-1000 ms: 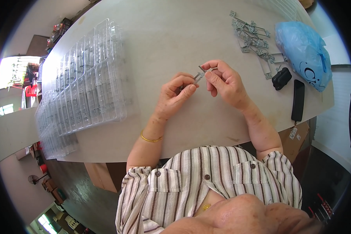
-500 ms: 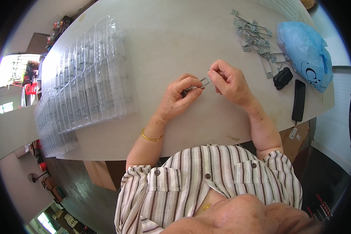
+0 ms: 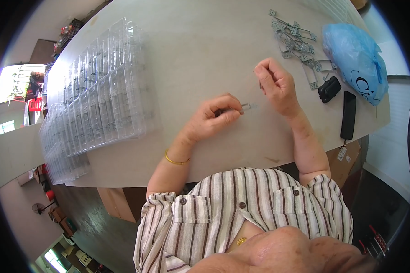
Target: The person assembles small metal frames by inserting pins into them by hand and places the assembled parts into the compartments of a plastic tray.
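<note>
My left hand (image 3: 210,119) is closed around a small silvery metal part (image 3: 246,107), whose narrow end sticks out past the thumb and forefinger over the table. The rest of the part lies hidden in the fingers. Up and to the right, apart from it, my right hand (image 3: 280,88) is curled with thumb against forefinger. A tiny dark edge shows by its fingers, too small to name. At the far right lies a loose heap of similar grey metal parts (image 3: 292,38) with long thin arms.
Stacked clear plastic trays (image 3: 98,86) with narrow slots, holding grey parts, cover the table's left side. On the right are a blue plastic bag (image 3: 355,59), a small black case (image 3: 330,89) and a long black object (image 3: 348,115) with a tag. Cardboard boxes (image 3: 118,203) stand below the table edge.
My right hand has moved up and right, away from the left hand. My left hand has tipped slightly downward, still holding the metal part.
</note>
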